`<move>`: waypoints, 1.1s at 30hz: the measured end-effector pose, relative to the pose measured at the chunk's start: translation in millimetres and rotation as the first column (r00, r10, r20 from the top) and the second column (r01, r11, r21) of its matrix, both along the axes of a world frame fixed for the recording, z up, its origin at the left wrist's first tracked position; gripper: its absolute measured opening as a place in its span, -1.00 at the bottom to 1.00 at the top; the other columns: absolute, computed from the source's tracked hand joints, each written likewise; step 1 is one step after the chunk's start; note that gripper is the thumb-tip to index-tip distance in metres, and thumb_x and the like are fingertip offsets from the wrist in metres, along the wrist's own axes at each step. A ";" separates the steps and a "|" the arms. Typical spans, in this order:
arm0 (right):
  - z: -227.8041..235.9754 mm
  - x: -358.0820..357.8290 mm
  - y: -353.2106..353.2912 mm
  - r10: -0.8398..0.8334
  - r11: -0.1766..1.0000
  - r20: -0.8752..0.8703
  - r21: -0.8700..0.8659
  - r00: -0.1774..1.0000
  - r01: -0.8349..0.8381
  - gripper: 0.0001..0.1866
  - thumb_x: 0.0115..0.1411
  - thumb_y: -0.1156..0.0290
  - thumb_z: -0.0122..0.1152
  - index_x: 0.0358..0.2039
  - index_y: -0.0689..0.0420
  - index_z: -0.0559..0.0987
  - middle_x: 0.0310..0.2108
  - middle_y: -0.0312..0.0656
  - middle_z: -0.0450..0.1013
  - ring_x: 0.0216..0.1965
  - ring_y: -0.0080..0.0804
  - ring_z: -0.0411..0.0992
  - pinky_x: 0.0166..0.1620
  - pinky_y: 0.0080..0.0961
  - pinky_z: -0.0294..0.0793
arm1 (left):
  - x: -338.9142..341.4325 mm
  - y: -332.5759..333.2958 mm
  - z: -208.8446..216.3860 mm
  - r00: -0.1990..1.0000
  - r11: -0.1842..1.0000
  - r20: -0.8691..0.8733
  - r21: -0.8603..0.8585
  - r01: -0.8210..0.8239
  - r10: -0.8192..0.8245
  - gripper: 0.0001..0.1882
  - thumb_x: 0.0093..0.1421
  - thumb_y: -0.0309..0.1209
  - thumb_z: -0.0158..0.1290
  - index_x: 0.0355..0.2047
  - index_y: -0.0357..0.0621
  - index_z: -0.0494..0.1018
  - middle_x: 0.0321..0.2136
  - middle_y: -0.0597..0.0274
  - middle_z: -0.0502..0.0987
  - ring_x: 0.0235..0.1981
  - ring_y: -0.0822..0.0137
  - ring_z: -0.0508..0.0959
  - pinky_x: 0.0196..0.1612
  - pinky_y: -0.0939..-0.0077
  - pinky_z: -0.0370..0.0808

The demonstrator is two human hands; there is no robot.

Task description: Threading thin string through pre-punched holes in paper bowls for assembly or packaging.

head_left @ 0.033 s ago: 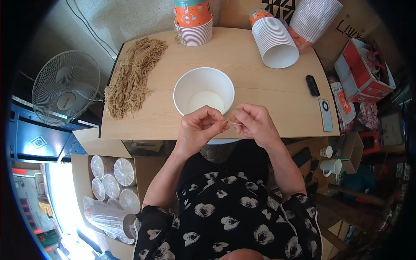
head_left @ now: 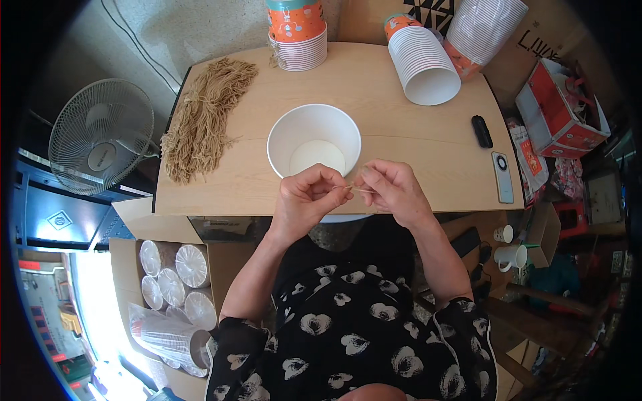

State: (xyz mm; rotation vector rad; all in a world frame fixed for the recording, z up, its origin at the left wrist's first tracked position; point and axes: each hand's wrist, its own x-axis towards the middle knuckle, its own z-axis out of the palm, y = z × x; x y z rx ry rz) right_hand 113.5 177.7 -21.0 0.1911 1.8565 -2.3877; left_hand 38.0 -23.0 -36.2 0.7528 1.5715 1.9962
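Note:
A thin tan string (head_left: 355,188) runs between my two hands over the near edge of the table. My left hand (head_left: 311,200) pinches one part of it between thumb and fingers. My right hand (head_left: 396,190) pinches another part, only a small gap away. Just beyond both hands stands a white paper bucket (head_left: 314,123), its mouth up and nothing seen inside; the hands hide part of its near rim. A bundle of similar tan strings (head_left: 207,120) lies at the left of the table.
Stacked orange-printed paper buckets (head_left: 297,50) stand at the back; another white stack (head_left: 424,63) lies tilted at the back right. A phone (head_left: 502,177) and a black object (head_left: 481,132) rest on the right. A fan (head_left: 101,137) and a carton (head_left: 124,267) of wrapped stacks are left.

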 end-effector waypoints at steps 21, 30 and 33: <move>1.3 -1.1 -2.3 0.043 0.967 -0.073 0.256 0.996 -0.023 -0.87 0.34 0.45 0.19 -0.30 0.26 0.54 -0.51 -0.37 0.45 -0.50 -0.73 0.37 -0.45 -0.70 0.36 | 1.4 2.7 5.2 0.998 0.996 -0.055 -0.093 0.001 -0.006 -0.94 0.24 -0.69 0.14 -0.28 -0.35 0.51 -0.36 0.29 0.64 -0.25 0.49 0.67 -0.15 0.64 0.64; 3.2 1.1 -0.2 0.040 0.963 -0.089 0.269 0.995 -0.015 -0.91 0.32 0.55 0.11 -0.23 0.30 0.53 -0.49 -0.37 0.45 -0.49 -0.73 0.38 -0.42 -0.70 0.37 | 0.9 1.7 4.8 0.999 0.994 -0.007 -0.102 0.036 -0.037 -0.91 0.24 -0.69 0.16 -0.26 -0.33 0.51 -0.31 0.24 0.63 -0.21 0.47 0.66 -0.05 0.59 0.63; 2.2 1.0 0.3 0.026 0.969 -0.123 0.246 0.992 0.005 -0.88 0.30 0.57 0.12 -0.17 0.29 0.53 -0.45 -0.39 0.45 -0.46 -0.75 0.37 -0.40 -0.73 0.37 | 1.1 1.2 6.0 0.999 0.993 -0.009 -0.111 0.032 -0.033 -0.91 0.24 -0.69 0.16 -0.26 -0.33 0.50 -0.31 0.25 0.62 -0.21 0.47 0.66 -0.05 0.59 0.63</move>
